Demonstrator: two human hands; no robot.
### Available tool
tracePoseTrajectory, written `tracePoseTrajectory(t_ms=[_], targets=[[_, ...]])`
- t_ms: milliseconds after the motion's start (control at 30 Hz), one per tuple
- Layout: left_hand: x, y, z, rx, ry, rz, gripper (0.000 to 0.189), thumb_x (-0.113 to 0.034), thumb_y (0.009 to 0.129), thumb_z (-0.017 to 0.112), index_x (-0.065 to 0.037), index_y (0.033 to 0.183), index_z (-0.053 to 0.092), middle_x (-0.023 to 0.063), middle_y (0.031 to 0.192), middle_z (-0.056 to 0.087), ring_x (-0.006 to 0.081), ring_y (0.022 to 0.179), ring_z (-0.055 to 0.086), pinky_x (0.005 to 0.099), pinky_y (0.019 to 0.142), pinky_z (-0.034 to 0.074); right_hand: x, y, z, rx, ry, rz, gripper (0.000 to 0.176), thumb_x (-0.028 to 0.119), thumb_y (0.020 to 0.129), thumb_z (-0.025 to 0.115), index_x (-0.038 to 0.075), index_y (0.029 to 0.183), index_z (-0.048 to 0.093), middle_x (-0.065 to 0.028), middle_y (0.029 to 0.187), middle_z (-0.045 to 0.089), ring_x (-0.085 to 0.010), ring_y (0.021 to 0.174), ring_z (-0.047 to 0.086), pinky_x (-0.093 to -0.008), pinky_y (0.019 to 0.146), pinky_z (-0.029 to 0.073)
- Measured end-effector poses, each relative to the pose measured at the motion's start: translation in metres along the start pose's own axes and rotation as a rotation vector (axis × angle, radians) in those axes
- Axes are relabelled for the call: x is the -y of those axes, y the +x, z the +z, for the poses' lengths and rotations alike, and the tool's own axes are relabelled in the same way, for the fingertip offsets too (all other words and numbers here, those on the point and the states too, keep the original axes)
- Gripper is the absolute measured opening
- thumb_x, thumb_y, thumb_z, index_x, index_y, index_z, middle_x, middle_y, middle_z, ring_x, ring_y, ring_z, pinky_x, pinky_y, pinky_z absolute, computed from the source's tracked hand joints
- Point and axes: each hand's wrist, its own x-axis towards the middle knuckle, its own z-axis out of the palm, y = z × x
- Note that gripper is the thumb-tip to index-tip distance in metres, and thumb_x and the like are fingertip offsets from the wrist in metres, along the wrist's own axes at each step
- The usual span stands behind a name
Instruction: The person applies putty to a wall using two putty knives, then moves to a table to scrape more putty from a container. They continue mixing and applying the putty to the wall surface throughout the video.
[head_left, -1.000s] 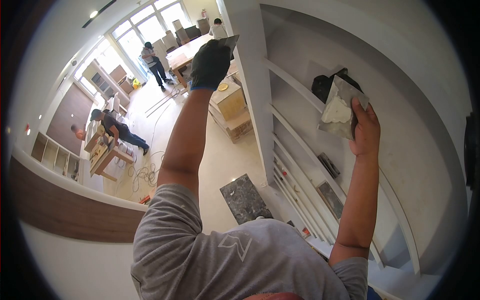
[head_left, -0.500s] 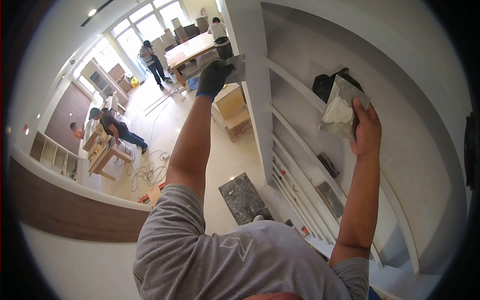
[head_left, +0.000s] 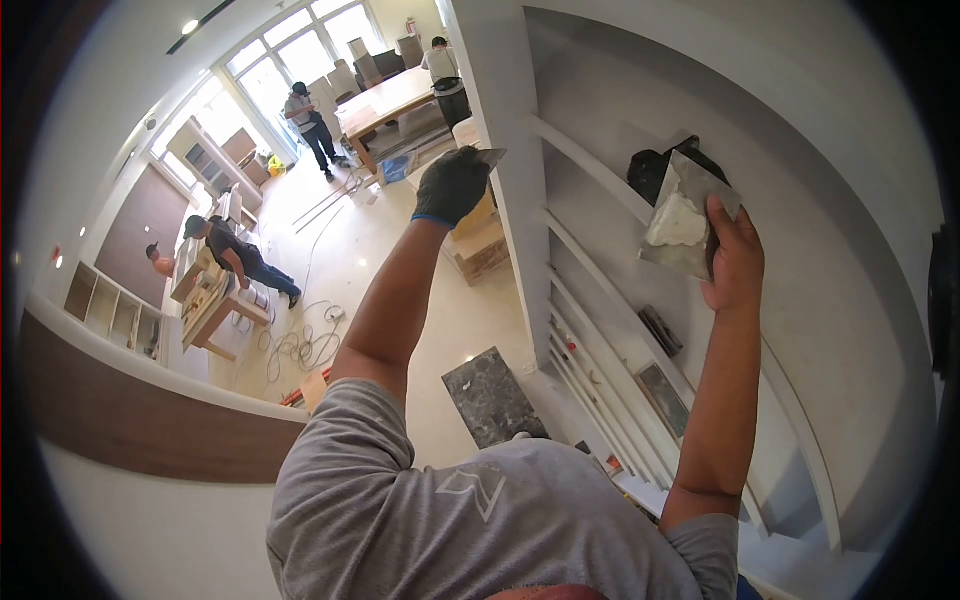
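My left hand (head_left: 452, 188), in a dark glove with a blue cuff, is closed on a putty knife. Its grey blade (head_left: 490, 156) shows only as a small corner, at the edge of the white upright panel (head_left: 507, 200). My bare right hand (head_left: 735, 258) grips a wide metal scraper (head_left: 690, 262) by its side, with my thumb on its face. A thick lump of white putty (head_left: 677, 220) lies on that scraper. Just behind it is a black object (head_left: 648, 178) whose kind I cannot make out.
White shelf boards (head_left: 590, 165) run down the unit on the right. On lower shelves lie a dark object (head_left: 660, 330) and a grey plate (head_left: 662, 398). A dark marbled board (head_left: 495, 395) is below me. Cables (head_left: 300, 340), a wooden table (head_left: 395, 103) and several people (head_left: 235, 250) are farther off.
My left hand has moved down and to the right, and less of its blade shows now. My right hand and the putty-laden scraper stay almost still.
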Motion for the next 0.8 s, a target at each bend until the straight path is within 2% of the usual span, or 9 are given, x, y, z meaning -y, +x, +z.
tracePoseTrajectory(t_ms=[33,133,333,367,500,600,633,733,800], targets=[[-0.003,0.002,0.0,-0.002,-0.08,-0.099,0.019,-0.021,0.087,0.055,-0.006,0.093,0.065,0.0159,0.089,0.067,0.033,0.086,0.066,0.0422,0.074,0.054,0.0,0.0,0.0,-0.003,-0.008,-0.001,0.036,0.023,0.094,0.063,0.0,0.121,0.057,-0.0082,0.113,0.065,-0.0176,0.1,0.063,-0.0301,0.089,0.05],[0.003,0.011,0.0,-0.083,0.058,0.009,0.021,-0.024,0.088,0.053,-0.006,0.095,0.063,0.0183,0.086,0.067,0.0353,0.083,0.066,0.0451,0.073,0.053,0.0,-0.001,0.0,-0.006,-0.014,-0.004,0.037,0.023,0.093,0.064,0.001,0.121,0.057,-0.0077,0.112,0.065,-0.018,0.101,0.063,-0.0302,0.089,0.049],[-0.012,0.033,-0.049,-0.15,-0.035,-0.161,0.021,-0.024,0.088,0.052,-0.006,0.094,0.062,0.0183,0.085,0.067,0.0358,0.083,0.066,0.0474,0.073,0.053,-0.001,0.0,-0.002,0.004,0.011,-0.004,0.032,0.021,0.094,0.063,0.001,0.118,0.059,-0.0087,0.112,0.065,-0.0165,0.1,0.063,-0.0294,0.088,0.051],[-0.01,0.036,-0.052,-0.183,-0.021,-0.152,0.026,-0.028,0.088,0.052,-0.005,0.088,0.062,0.0191,0.085,0.066,0.036,0.082,0.066,0.047,0.075,0.053,-0.001,0.0,-0.002,0.002,0.014,-0.003,0.032,0.021,0.094,0.063,0.001,0.118,0.059,-0.0085,0.112,0.065,-0.0164,0.1,0.063,-0.0293,0.088,0.051],[-0.006,0.052,-0.076,-0.151,-0.001,-0.126,0.028,-0.03,0.088,0.052,-0.005,0.091,0.062,0.0203,0.089,0.067,0.0364,0.085,0.066,0.0474,0.078,0.053,0.002,-0.002,0.002,-0.007,-0.005,-0.003,0.032,0.021,0.094,0.063,0.002,0.119,0.059,-0.0073,0.111,0.066,-0.0156,0.099,0.064,-0.0288,0.088,0.05],[-0.003,0.062,-0.088,-0.235,0.009,-0.119,0.029,-0.03,0.088,0.051,-0.005,0.093,0.063,0.0201,0.09,0.067,0.0379,0.084,0.066,0.0473,0.077,0.053,0.001,-0.001,0.0,0.024,0.009,-0.013,0.031,0.02,0.095,0.062,0.002,0.119,0.059,-0.007,0.111,0.066,-0.0151,0.099,0.064,-0.0286,0.088,0.05],[0.001,0.067,-0.09,-0.291,0.039,-0.089,0.024,-0.023,0.088,0.051,-0.005,0.092,0.064,0.0211,0.082,0.067,0.0376,0.078,0.067,0.047,0.071,0.054,0.0,-0.001,0.0,0.035,0.016,-0.019,0.031,0.02,0.095,0.062,0.002,0.12,0.059,-0.0069,0.111,0.066,-0.0149,0.099,0.064,-0.0286,0.088,0.05],[0.001,0.082,-0.109,-0.241,0.013,-0.192,0.03,-0.032,0.088,0.052,-0.007,0.097,0.064,0.0205,0.093,0.067,0.039,0.088,0.065,0.0472,0.08,0.052,-0.001,0.001,-0.002,0.063,0.035,-0.031,0.031,0.019,0.095,0.061,0.001,0.12,0.059,-0.0067,0.111,0.066,-0.0146,0.099,0.064,-0.0284,0.088,0.05],[0.0,0.079,-0.115,-0.315,0.064,-0.135,0.019,-0.022,0.087,0.056,-0.01,0.097,0.066,0.0166,0.094,0.066,0.0343,0.09,0.065,0.0445,0.079,0.053,-0.002,0.001,-0.003,0.07,0.047,-0.037,0.031,0.018,0.095,0.061,0.001,0.12,0.059,-0.0068,0.111,0.066,-0.0147,0.099,0.064,-0.0284,0.089,0.05]])
